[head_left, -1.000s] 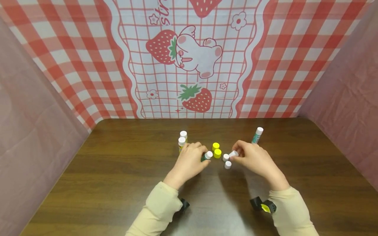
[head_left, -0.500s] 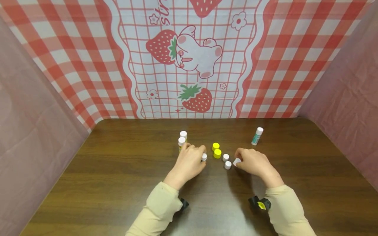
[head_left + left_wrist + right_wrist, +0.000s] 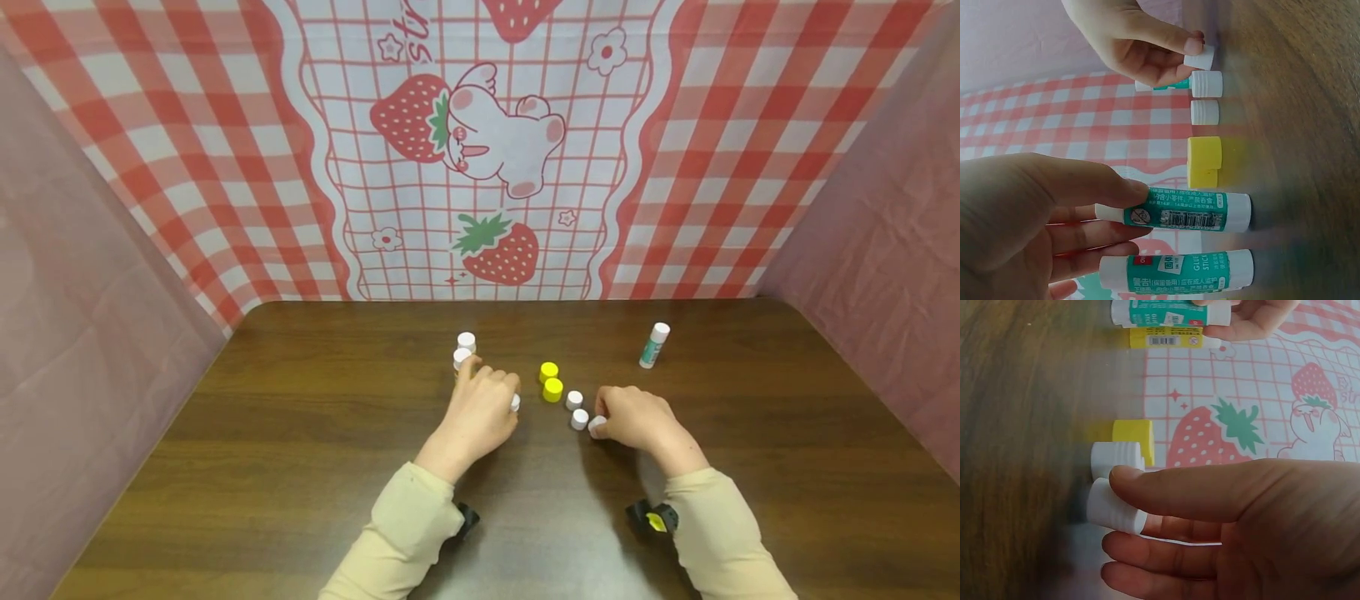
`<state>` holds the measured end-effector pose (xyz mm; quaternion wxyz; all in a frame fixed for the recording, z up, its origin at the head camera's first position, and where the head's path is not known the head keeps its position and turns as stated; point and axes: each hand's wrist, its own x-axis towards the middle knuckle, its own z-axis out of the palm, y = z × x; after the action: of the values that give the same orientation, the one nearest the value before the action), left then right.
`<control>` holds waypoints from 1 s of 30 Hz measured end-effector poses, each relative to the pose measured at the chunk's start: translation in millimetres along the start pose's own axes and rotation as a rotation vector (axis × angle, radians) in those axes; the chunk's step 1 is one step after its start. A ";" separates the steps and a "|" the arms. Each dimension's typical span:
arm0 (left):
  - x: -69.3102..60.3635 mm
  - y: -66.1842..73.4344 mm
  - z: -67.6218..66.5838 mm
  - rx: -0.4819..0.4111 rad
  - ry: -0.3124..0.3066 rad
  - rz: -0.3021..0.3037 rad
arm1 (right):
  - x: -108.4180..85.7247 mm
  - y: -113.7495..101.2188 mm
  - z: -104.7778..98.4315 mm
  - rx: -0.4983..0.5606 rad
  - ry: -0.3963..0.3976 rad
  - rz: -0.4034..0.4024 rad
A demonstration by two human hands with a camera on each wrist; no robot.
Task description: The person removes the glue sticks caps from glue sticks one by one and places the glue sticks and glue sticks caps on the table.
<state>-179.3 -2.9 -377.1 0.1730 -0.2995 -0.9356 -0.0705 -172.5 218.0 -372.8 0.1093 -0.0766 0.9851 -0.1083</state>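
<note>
My left hand (image 3: 480, 417) pinches a green glue stick (image 3: 1188, 209) with a white top, its lower end near the tabletop. Beside it stands another green glue stick (image 3: 1179, 272); in the head view two white tops (image 3: 467, 342) show just beyond the left fingers. In my right hand (image 3: 637, 417), thumb and fingers pinch a white cap (image 3: 1116, 506) low over the table. Next to that cap are two more white caps (image 3: 574, 400), and two yellow caps (image 3: 552, 389) sit a little farther back, between the hands.
A lone green glue stick (image 3: 654, 346) with a white top stands at the back right of the brown wooden table (image 3: 300, 458). Behind the table hangs a strawberry-print cloth (image 3: 480, 150). A yellow glue stick (image 3: 1166, 337) shows behind the green one.
The right hand has come down and nearer with its white cap, beside the other white caps. The left hand has drawn its glue stick slightly left and down.
</note>
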 end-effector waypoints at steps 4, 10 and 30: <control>0.3 1.4 -1.1 0.000 -0.017 0.002 | 0.5 0.8 2.8 -0.004 0.014 0.001; 0.5 2.9 -2.0 0.001 -0.027 0.005 | -0.5 0.3 5.7 -0.015 0.019 -0.002; 18.7 40.8 1.2 0.077 0.115 0.056 | -6.8 4.7 -14.0 0.019 0.091 0.024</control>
<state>-170.0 40.5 -370.2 0.2397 -0.3142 -0.9174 -0.0465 -169.8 226.5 -359.2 0.0666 -0.0586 0.9888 -0.1198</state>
